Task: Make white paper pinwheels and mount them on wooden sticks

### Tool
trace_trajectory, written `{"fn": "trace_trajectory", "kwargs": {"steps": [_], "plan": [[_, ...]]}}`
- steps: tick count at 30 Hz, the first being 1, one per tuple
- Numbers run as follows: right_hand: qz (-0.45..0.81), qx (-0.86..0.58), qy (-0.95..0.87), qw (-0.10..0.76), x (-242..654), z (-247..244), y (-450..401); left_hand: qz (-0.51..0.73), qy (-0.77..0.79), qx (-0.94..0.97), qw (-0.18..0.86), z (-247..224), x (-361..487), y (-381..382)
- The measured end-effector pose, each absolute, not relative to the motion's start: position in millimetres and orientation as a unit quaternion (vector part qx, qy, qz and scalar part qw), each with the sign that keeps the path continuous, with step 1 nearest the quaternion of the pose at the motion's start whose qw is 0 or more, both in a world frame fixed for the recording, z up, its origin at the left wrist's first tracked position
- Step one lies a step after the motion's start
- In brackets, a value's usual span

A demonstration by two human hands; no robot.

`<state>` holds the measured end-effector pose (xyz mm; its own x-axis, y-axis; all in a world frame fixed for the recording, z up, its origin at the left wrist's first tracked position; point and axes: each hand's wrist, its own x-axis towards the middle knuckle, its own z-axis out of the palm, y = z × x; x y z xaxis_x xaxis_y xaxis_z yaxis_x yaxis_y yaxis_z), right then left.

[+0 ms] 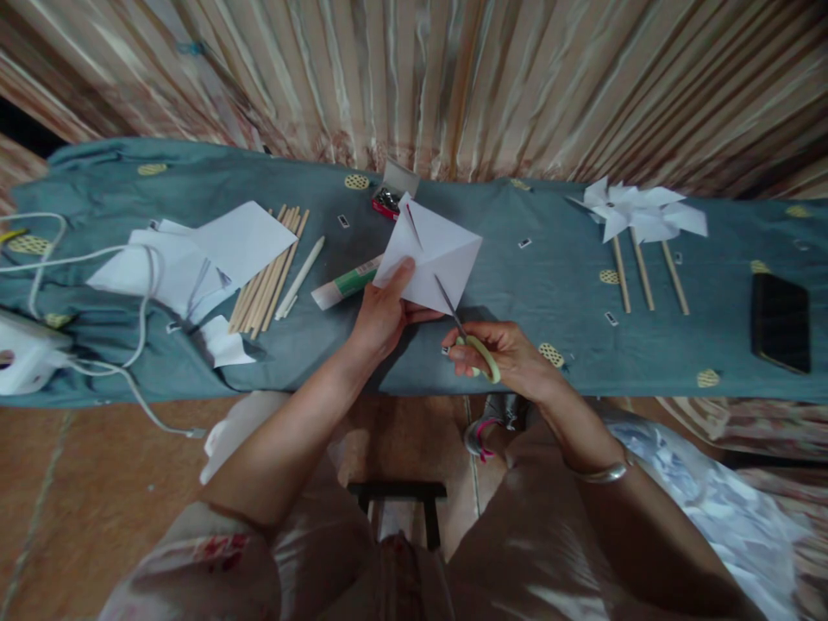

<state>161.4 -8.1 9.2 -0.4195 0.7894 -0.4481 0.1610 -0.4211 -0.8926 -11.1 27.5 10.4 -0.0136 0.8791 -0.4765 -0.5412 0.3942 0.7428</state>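
Observation:
A white square of paper with crease lines and a dark slit near its top corner is gripped by my left hand, thumb on top and fingers beneath. My right hand holds scissors with pale green handles. One scissor blade lies over the paper near its lower corner; the other is hidden, apparently under the sheet. Just left of the paper lies a green and white glue stick. Behind the sheet, partly covered by it, stands a small open red box of metal pins or clips.
On the left lie wooden sticks, a white pen, loose white paper sheets and a white power strip with trailing cables. Paper pinwheels on sticks and a black phone lie at right on the blue-green cloth.

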Motion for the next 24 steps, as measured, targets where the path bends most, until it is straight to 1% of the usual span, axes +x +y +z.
{"fn": "trace_trajectory", "kwargs": {"steps": [10, 24], "plan": [[0.684, -0.488, -0.478, 0.253, 157.5, 10.1, -9.0, 0.519, 0.481, 0.191, 0.680, 3.0, -11.9, 28.6], [0.672, -0.488, -0.492, 0.260, 159.0, 6.0, -8.3, 0.520, 0.477, 0.188, 0.683, 2.4, -11.5, 27.5]]}}
